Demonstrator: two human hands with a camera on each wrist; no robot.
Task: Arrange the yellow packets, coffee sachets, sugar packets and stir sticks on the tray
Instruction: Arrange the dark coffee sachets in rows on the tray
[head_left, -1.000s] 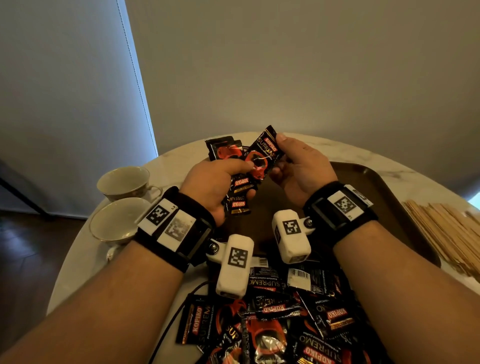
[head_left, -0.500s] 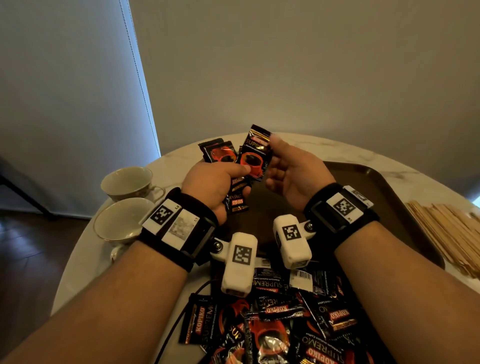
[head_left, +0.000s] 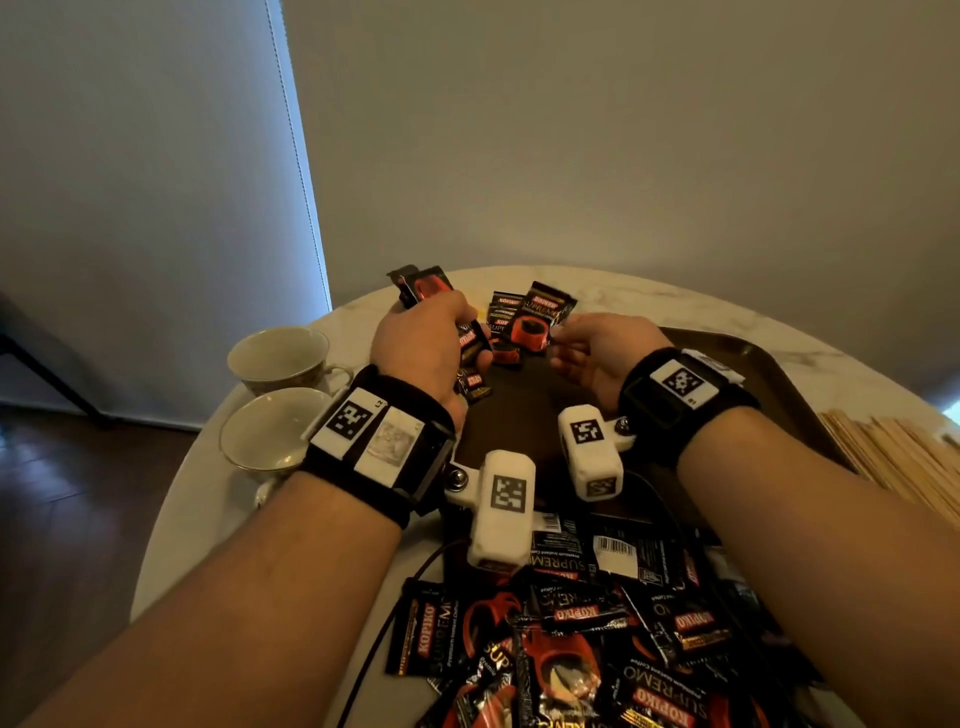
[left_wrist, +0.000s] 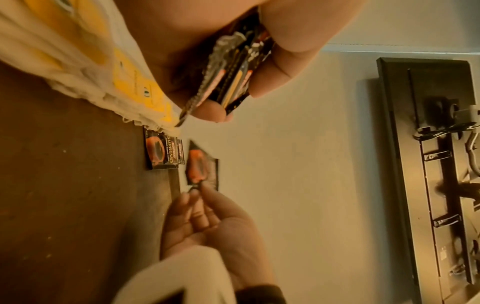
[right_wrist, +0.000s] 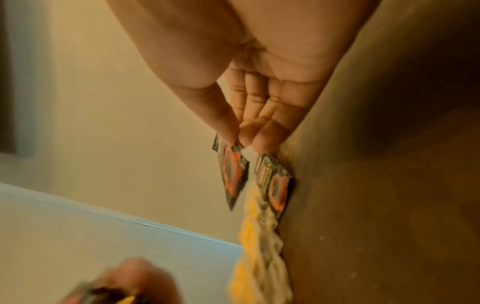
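Bare tray (head_left: 524, 415) between the wrists — sachet heap (head_left: 587, 649) crowds near side.

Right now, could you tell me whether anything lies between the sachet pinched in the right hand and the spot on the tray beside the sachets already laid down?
Nothing visible does. The right hand pinches one coffee sachet just above the laid sachets on the tray; only air separates them.
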